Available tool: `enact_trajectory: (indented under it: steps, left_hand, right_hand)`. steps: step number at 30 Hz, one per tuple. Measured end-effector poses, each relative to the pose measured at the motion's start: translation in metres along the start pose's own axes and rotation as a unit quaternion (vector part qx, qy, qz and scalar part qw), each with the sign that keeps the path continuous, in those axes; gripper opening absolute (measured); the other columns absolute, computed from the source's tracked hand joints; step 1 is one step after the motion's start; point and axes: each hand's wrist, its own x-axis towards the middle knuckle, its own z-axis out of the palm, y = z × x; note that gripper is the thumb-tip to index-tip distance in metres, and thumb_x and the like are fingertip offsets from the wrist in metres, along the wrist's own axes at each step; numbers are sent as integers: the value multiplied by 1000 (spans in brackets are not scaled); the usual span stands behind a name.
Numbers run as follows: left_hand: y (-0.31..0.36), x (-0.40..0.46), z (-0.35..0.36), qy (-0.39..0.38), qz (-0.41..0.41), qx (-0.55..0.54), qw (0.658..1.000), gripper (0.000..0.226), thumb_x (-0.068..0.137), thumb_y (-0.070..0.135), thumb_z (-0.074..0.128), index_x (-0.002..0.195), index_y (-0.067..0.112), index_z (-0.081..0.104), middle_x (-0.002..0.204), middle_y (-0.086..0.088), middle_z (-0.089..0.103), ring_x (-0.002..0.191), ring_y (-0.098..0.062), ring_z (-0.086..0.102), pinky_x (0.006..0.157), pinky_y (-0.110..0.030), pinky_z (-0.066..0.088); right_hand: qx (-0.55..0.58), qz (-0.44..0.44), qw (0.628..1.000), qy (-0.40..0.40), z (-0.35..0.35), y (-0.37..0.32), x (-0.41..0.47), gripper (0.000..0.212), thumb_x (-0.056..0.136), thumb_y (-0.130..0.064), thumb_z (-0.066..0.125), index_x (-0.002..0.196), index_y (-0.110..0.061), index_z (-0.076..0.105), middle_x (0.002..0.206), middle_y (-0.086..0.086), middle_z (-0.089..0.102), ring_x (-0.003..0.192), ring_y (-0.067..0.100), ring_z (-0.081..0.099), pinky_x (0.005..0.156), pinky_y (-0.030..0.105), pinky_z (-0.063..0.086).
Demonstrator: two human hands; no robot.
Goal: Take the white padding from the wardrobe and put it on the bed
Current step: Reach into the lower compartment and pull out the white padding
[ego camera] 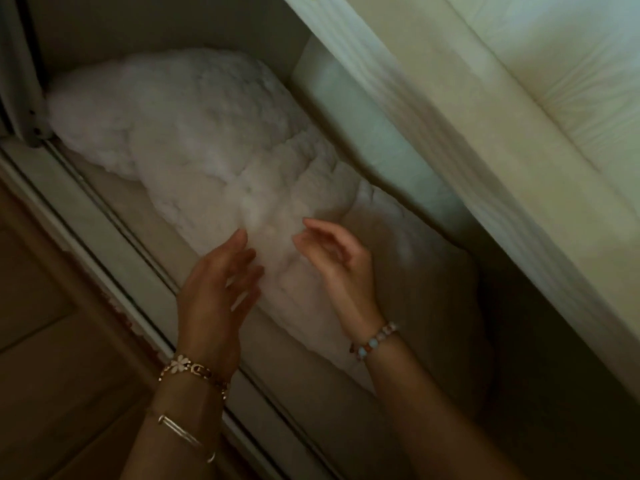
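Note:
A fluffy white padding (207, 143) lies bunched on the wardrobe floor (149, 233), filling the open compartment from the far left corner to the dark right side. My left hand (218, 292) reaches over its near edge, fingers spread and blurred, just at the surface. Next to it, my right hand (332, 258) hovers with fingers loosely curled above the padding's middle. Neither hand holds anything. Gold bracelets circle my left wrist and a beaded one my right. No bed is in view.
The wardrobe's sliding-door track (114, 271) runs diagonally in front of the padding, with wooden flooring (52, 341) below it. A pale wardrobe panel (519, 140) slants across the right side. The compartment's right end is in deep shadow.

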Motion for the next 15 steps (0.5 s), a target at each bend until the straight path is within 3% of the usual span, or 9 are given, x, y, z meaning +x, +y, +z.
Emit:
enact_trajectory:
  steps: [2, 4, 6, 8, 10, 13, 15]
  left_hand:
    - [-4, 6, 0, 49, 18, 0, 999, 26, 80, 35, 78, 102, 21, 72, 94, 6, 71, 86, -12, 66, 78, -26, 51]
    - [-8, 12, -1, 89, 31, 15, 995, 42, 78, 29, 81, 115, 11, 69, 100, 2, 68, 84, -10, 62, 75, -24, 51]
    - [-13, 16, 1, 123, 40, 37, 991, 61, 74, 25, 86, 126, 9, 59, 117, -3, 65, 95, -12, 64, 85, -31, 55]
    - [-20, 17, 4, 137, 35, 53, 989, 80, 70, 23, 89, 136, 10, 46, 127, -5, 62, 108, -18, 64, 97, -40, 54]
    - [-27, 19, 8, 123, 22, 78, 989, 89, 69, 22, 90, 142, 5, 42, 128, -5, 62, 110, -21, 64, 97, -41, 53]
    - [-35, 24, 8, 95, 15, 93, 991, 50, 75, 16, 85, 120, 2, 67, 114, -12, 73, 102, -27, 70, 95, -46, 56]
    - [-37, 27, 3, 99, 9, 91, 991, 27, 81, 12, 80, 105, 3, 72, 106, -16, 74, 97, -28, 69, 94, -46, 56]
  right_hand:
    - [-88, -48, 995, 12, -1, 1, 2, 28, 79, -13, 81, 106, -15, 74, 104, 6, 72, 95, 14, 65, 87, 27, 52]
    - [-201, -113, 973, 20, -1, 2, 4, 30, 75, -25, 81, 104, -18, 75, 108, 2, 71, 104, 17, 63, 95, 34, 50]
    - [-283, -150, 947, 28, -2, 4, 6, 36, 72, -31, 82, 105, -19, 75, 115, 2, 67, 112, 18, 60, 100, 39, 47]
    - [-317, -133, 939, 12, -1, 6, 5, 43, 72, -31, 85, 112, -18, 74, 128, 5, 61, 123, 19, 54, 106, 41, 42]
    - [-322, -102, 941, -19, -1, 7, 3, 47, 74, -31, 84, 118, -19, 71, 135, 7, 58, 130, 20, 50, 110, 41, 39]
    - [-328, -98, 939, -38, 0, 8, 1, 48, 77, -28, 82, 122, -22, 69, 137, 6, 58, 131, 20, 49, 110, 41, 38]
    - [-338, -94, 936, -40, 0, 8, 1, 47, 78, -29, 81, 123, -24, 68, 137, 5, 58, 130, 20, 49, 111, 40, 37]
